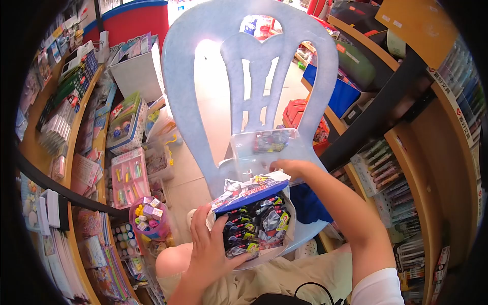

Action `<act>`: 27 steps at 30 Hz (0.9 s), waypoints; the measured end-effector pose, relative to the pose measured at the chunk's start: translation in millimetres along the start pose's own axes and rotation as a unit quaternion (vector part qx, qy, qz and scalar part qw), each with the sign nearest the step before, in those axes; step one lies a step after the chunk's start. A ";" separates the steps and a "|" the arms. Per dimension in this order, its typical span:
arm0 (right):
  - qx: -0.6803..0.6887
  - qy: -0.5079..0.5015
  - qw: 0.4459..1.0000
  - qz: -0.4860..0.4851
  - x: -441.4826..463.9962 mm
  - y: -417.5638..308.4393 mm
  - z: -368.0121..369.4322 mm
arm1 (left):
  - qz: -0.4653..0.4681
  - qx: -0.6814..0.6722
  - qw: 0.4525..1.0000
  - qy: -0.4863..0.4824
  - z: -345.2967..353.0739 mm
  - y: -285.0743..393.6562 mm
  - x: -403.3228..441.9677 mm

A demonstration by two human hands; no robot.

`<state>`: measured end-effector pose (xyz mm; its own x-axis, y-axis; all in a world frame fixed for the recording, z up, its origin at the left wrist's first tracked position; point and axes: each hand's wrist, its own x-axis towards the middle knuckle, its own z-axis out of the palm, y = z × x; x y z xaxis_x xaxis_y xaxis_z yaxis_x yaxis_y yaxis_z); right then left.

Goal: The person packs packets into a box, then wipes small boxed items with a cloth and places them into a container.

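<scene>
An open card box (292, 223) with a printed flap (251, 192) rests on my lap against the chair seat. Dark foil packets (274, 223) with colourful figures stand in rows inside it. My left hand (211, 244) grips the box's left side, with the thumb along the front edge. Behind the flap stands a clear plastic container (249, 145) on the chair seat, a few similar packets (272, 141) in it. My right hand (291, 166) reaches down at this container's near right corner. Its fingertips are mostly hidden, and what they touch does not show.
The pale blue plastic chair (178, 76) faces me. Shelves of stationery curve along both sides, with pen packs (378, 165) at right. At left are a pink organiser tray (128, 178) and a pink basket (147, 218) of small items. A dark post (376, 119) crosses at right.
</scene>
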<state>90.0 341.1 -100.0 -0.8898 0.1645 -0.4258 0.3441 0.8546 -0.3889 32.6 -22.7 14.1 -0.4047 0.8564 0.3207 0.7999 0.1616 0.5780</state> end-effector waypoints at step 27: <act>0.550 0.079 0.795 0.246 5.0 24.4 -102.2 | -0.014 -0.036 0.999 -0.008 5.2 -10.8 -1.5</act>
<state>63.3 413.1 -28.1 -0.5634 0.4787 -0.6734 0.6389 -0.2644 -0.7225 26.8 -23.3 3.5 -0.4190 0.8598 0.2918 0.7538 0.1502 0.6396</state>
